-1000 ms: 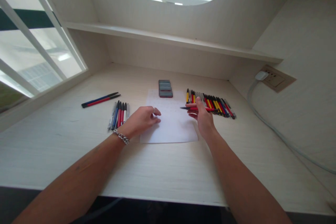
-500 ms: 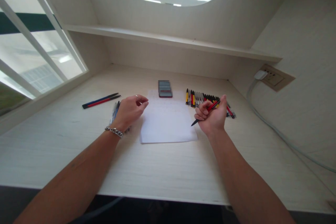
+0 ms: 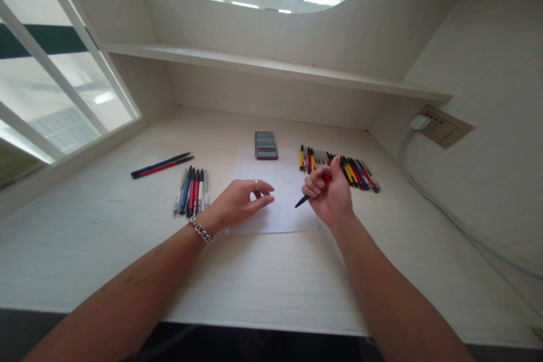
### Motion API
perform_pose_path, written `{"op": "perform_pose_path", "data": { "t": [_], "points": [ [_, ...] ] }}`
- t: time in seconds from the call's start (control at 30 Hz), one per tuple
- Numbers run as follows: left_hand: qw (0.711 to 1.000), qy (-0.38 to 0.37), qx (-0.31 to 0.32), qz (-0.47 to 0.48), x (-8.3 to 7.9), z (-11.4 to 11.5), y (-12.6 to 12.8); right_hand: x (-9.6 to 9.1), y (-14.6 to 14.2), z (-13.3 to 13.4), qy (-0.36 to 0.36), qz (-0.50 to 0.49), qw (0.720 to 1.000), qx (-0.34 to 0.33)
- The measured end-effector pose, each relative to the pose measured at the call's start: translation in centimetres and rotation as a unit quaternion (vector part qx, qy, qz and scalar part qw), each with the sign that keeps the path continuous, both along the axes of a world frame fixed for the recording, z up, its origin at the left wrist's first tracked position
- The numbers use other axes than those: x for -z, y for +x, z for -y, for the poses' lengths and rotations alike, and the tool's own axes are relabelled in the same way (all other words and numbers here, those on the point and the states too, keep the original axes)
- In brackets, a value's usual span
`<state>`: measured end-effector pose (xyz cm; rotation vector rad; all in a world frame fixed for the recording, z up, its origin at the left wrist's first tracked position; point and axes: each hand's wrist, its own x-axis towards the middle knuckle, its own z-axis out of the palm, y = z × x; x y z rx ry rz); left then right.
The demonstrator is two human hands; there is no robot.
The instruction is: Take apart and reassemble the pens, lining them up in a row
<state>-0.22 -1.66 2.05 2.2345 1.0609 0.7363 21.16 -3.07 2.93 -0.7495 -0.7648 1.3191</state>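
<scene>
My right hand (image 3: 328,195) is closed round a red pen (image 3: 302,201) whose black end points down and left. Over the right part of a white sheet of paper (image 3: 284,218), that hand is held with its palm turned up. My left hand (image 3: 241,201), wearing a ring, hovers over the left part of the sheet. A gap shows between its thumb and fingers, and it holds nothing. Left of it lies a row of pens (image 3: 195,184) in blue, red, white and clear. Behind my right hand is a longer row of mixed pens (image 3: 353,172), partly hidden by it.
A small dark stack with a blurred face (image 3: 265,147) sits at the sheet's far edge. Two long pens, blue and red (image 3: 163,165), lie at the left. A shelf (image 3: 271,65) crosses the back. On the right wall, a white plug (image 3: 419,122) trails a cable (image 3: 441,203).
My left hand has moved right, over the paper, uncovering the row of pens beside it. My right hand has shifted slightly left with the red pen still in it.
</scene>
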Motion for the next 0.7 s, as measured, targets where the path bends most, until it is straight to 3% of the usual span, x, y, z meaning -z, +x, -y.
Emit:
{"op": "perform_pose_path", "data": {
  "t": [0.17, 0.33, 0.47, 0.57, 0.63, 0.7],
  "points": [
    [0.997, -0.058, 0.046, 0.019, 0.3, 1.1, 1.3, 1.1, -2.3, 0.1, -0.013, 0.086, 0.996, 0.001],
    [0.997, -0.054, 0.043, 0.017, 0.4, 0.8, 1.1, 1.5, -2.5, 0.2, -0.041, 0.112, 0.992, -0.027],
    [0.999, -0.015, -0.028, 0.031, 0.1, -0.4, 0.0, 1.5, -1.0, -0.2, -0.061, 0.171, 0.983, -0.001],
    [0.995, 0.001, -0.08, 0.056, -0.2, -1.2, -0.9, 1.5, -0.1, -0.4, -0.037, 0.236, 0.971, 0.017],
    [0.991, 0.01, -0.108, 0.077, -0.4, -1.5, -1.3, 1.4, 0.2, -0.3, -0.006, 0.307, 0.952, 0.012],
    [0.987, 0.02, -0.125, 0.096, -0.5, -1.6, -1.5, 1.3, 0.2, 0.0, 0.036, 0.407, 0.913, -0.004]
  ]
}}
